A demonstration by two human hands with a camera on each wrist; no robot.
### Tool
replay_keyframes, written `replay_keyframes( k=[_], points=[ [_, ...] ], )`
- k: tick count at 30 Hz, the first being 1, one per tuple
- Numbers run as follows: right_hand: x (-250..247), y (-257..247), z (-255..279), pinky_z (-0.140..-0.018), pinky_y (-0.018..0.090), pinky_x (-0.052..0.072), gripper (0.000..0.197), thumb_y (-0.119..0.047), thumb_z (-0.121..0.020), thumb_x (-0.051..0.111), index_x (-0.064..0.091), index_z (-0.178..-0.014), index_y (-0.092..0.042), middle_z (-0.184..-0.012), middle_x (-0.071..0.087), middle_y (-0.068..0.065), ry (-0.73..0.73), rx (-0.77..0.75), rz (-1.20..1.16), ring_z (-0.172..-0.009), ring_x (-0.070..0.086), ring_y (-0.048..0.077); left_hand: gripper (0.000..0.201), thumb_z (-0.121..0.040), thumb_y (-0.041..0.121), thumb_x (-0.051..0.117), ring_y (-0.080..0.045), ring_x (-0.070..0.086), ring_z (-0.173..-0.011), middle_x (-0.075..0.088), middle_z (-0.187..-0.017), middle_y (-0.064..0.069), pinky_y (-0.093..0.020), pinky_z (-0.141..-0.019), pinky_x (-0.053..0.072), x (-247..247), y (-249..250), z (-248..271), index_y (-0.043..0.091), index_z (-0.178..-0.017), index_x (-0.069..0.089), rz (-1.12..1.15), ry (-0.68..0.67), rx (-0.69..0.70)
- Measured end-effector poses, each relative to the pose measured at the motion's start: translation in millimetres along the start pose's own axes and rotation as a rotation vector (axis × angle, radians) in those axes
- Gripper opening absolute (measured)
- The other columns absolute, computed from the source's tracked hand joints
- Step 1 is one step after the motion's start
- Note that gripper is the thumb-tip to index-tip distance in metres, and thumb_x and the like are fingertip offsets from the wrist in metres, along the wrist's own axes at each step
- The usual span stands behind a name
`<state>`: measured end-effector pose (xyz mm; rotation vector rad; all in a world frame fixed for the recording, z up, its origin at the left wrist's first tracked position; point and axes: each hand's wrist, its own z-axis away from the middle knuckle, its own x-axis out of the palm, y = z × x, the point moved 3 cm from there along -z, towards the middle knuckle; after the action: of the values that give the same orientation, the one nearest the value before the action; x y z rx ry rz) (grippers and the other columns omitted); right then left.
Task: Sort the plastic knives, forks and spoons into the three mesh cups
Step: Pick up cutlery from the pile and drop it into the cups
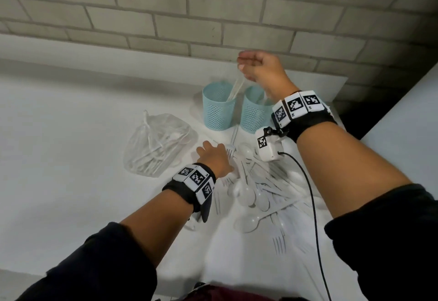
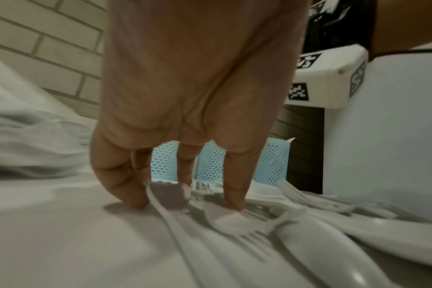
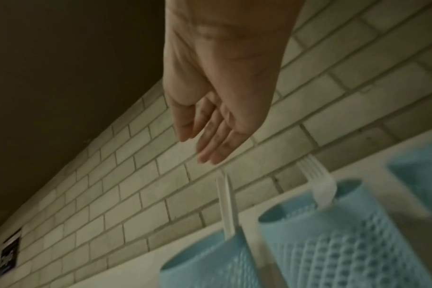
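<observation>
Forks (image 2: 237, 231) lay tangled under the left hand (image 1: 214, 156), its fingers pressing but gripping nothing, while the right hand (image 1: 260, 67) hung slack and empty above the cups (image 1: 219, 106), so one handle had to be pinched alone.

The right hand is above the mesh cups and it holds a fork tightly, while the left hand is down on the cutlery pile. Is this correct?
Not quite. The right hand is above the mesh cups, but it holds nothing: the right wrist view shows its fingers straight and empty, with the cutlery already standing in the cups below. The left hand is indeed down on the cutlery pile.
</observation>
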<state>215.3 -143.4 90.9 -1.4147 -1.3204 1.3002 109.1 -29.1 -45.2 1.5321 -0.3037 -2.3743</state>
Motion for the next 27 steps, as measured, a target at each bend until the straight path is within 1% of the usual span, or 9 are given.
replay_keyframes(
  k=[3,5,7,11,14,16,21,25,27],
  points=[
    [-16.2,-14.1,30.0,-0.078,0.026,0.056,0.011,-0.008,-0.087,0.061,0.064,-0.096,-0.012,-0.099,0.071,0.001,-0.362,0.174,0.098,-0.095,0.068,0.015,0.065,-0.085,0.041,0.06,-0.035,0.031,-0.125,0.031,-0.139,-0.015,-0.039,-0.102,0.032,5.1,10.2,0.4,0.012,-0.136,0.033,-0.039,-0.002,0.034],
    [-23.0,-7.5,51.8,-0.079,0.031,0.057,0.017,-0.014,-0.087,0.06,0.063,-0.103,-0.012,-0.102,0.071,0.0,-0.674,0.399,0.392,-0.099,0.068,0.015,0.067,-0.084,0.04,0.062,-0.036,0.033,-0.125,0.031,-0.138,-0.016,-0.039,-0.102,0.032,7.1,14.7,1.3,0.011,-0.136,0.032,-0.022,0.005,0.043],
    [-36.7,14.5,67.3,-0.079,0.035,0.056,0.024,-0.017,-0.086,0.064,0.062,-0.109,-0.01,-0.106,0.07,0.004,-0.799,0.635,0.729,-0.099,0.067,0.018,0.07,-0.085,0.037,0.064,-0.037,0.032,-0.128,0.029,-0.138,-0.019,-0.039,-0.104,0.032,7.5,17.3,2.5,0.008,-0.138,0.028,0.01,0.024,0.038],
    [-74.0,67.7,83.0,-0.083,0.042,0.055,0.043,-0.038,-0.072,0.078,0.068,-0.1,-0.008,-0.099,0.072,0.005,-0.607,0.772,1.117,-0.092,0.069,0.022,0.07,-0.089,0.034,0.06,-0.035,0.035,-0.13,0.031,-0.141,-0.02,-0.039,-0.104,0.033,5.9,15.9,2.9,0.004,-0.139,0.023,0.137,0.077,-0.013],
    [-84.0,87.3,105.4,-0.072,0.029,0.047,0.048,-0.066,-0.068,0.067,0.06,-0.077,-0.02,-0.085,0.065,-0.003,-0.518,0.709,1.274,-0.084,0.064,0.018,0.077,-0.09,0.035,0.058,-0.034,0.035,-0.132,0.032,-0.144,-0.021,-0.039,-0.104,0.035,5.2,14.4,2.3,0.001,-0.143,0.016,0.254,0.082,-0.06],
    [-80.1,92.8,120.2,-0.075,0.03,0.045,0.056,-0.072,-0.071,0.058,0.062,-0.083,-0.018,-0.09,0.066,0.001,-0.486,0.671,1.277,-0.085,0.06,0.018,0.084,-0.089,0.037,0.06,-0.033,0.035,-0.134,0.031,-0.146,-0.021,-0.036,-0.104,0.035,5.6,15.2,2.5,-0.003,-0.144,0.011,0.321,0.071,-0.072],
    [-58.1,99.7,135.3,-0.091,0.034,0.045,0.075,-0.06,-0.069,0.07,0.051,-0.124,-0.012,-0.121,0.059,0.004,-0.382,0.661,1.015,-0.106,0.057,0.022,0.096,-0.08,0.028,0.073,-0.03,0.038,-0.133,0.035,-0.146,-0.017,-0.033,-0.106,0.037,9.6,20.6,-2.3,-0.007,-0.144,0.011,0.491,-0.002,-0.068],
    [-38.7,105.4,134.8,-0.081,0.029,0.044,0.068,-0.042,-0.074,0.074,0.046,-0.126,-0.009,-0.119,0.056,0.006,-0.285,0.583,0.939,-0.1,0.054,0.02,0.096,-0.071,0.02,0.08,-0.032,0.051,-0.123,0.046,-0.136,-0.02,-0.04,-0.1,0.047,14.2,25.9,-9.6,-0.005,-0.141,0.02,0.705,-0.025,-0.094],
    [-30.8,106.3,132.1,-0.07,0.026,0.044,0.051,-0.036,-0.074,0.074,0.052,-0.111,-0.008,-0.106,0.056,0.005,-0.242,0.505,0.936,-0.096,0.055,0.022,0.096,-0.064,0.018,0.084,-0.034,0.056,-0.116,0.053,-0.127,-0.021,-0.042,-0.094,0.05,18.1,28.0,-13.0,-0.004,-0.137,0.025,0.809,-0.043,-0.103]
  ],
)
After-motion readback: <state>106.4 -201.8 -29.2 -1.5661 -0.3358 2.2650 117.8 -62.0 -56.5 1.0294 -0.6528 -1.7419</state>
